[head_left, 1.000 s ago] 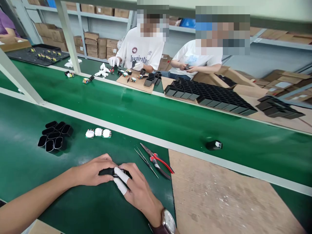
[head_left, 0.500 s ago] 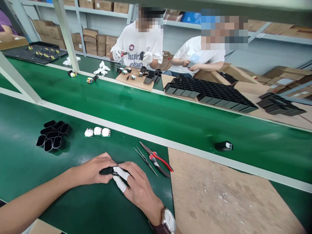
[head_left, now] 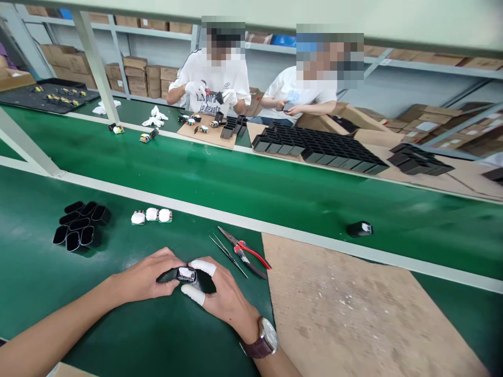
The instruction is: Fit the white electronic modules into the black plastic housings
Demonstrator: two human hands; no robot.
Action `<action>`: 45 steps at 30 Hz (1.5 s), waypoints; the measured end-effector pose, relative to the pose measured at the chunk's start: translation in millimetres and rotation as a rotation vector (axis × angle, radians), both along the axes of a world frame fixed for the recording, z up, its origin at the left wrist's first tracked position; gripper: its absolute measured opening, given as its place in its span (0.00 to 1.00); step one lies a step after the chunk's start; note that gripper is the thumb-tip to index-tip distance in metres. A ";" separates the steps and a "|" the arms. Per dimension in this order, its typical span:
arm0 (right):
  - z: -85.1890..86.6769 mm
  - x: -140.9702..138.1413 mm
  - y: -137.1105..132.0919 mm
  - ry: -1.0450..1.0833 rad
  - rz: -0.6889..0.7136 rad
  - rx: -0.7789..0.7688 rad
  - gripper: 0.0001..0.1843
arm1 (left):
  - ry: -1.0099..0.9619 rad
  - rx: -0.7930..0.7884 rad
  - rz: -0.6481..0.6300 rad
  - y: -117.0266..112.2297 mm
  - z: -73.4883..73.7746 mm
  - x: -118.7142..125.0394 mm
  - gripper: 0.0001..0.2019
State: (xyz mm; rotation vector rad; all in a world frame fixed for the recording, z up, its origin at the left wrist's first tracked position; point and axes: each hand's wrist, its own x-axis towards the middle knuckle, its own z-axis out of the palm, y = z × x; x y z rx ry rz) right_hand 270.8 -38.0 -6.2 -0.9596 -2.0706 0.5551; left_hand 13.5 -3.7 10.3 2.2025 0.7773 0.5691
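Observation:
A small black plastic housing [head_left: 187, 281] lies on its side on the green bench, its opening towards me, showing a white-topped part with thin metal pins inside. My left hand [head_left: 159, 275] grips its left side between thumb and fingers. My right hand [head_left: 226, 296], with white finger cots on thumb and forefinger, is spread at the housing's right side; whether the fingertips touch it I cannot tell. Tweezers [head_left: 230, 256] and red-handled long-nose pliers [head_left: 245, 252] lie just beyond my right hand. Three small circuit boards with white tops [head_left: 152, 214] sit further back.
Several empty black housings [head_left: 79, 225] stand upright at left. Cardboard [head_left: 341, 309] covers the right of the bench. One filled housing [head_left: 359, 229] lies on the green belt [head_left: 236, 178] beyond a pale rail. Across it, two co-workers handle parts beside rows of black cases [head_left: 322, 146].
My right forefinger has lifted off the housing's open end and spread away from the thumb, baring the white part inside. The left hand keeps its grip. The camera view has shifted slightly.

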 end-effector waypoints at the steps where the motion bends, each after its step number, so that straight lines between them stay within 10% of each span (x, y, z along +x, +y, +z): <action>1: -1.1 0.9 0.0 -0.012 0.001 -0.008 0.24 | 0.012 0.011 0.018 -0.8 -0.1 -1.1 0.23; 17: 1.2 4.3 5.0 -0.140 0.032 -0.145 0.48 | -0.234 0.316 -0.033 0.2 -2.1 5.2 0.14; 20: -0.8 2.9 5.4 -0.159 0.004 -0.069 0.49 | -0.376 -0.063 0.162 2.0 -3.8 9.3 0.05; 24: -3.5 1.5 6.6 -0.185 -0.014 0.009 0.45 | -0.597 -0.844 0.441 8.0 2.8 12.2 0.15; 29: -4.4 -0.3 7.2 -0.217 -0.045 0.074 0.39 | -0.757 -1.057 0.555 16.0 9.3 12.0 0.18; 36: 0.3 -3.2 8.9 -0.191 -0.050 0.108 0.31 | -0.755 -1.005 0.539 13.5 5.0 12.1 0.17; 39: -1.2 -3.6 11.4 -0.174 -0.046 0.106 0.28 | -0.564 -0.739 0.485 19.0 7.5 14.2 0.19; 45: -14.7 -2.7 17.1 -0.155 -0.028 0.116 0.31 | -0.228 -0.120 0.566 114.8 38.9 -2.0 0.18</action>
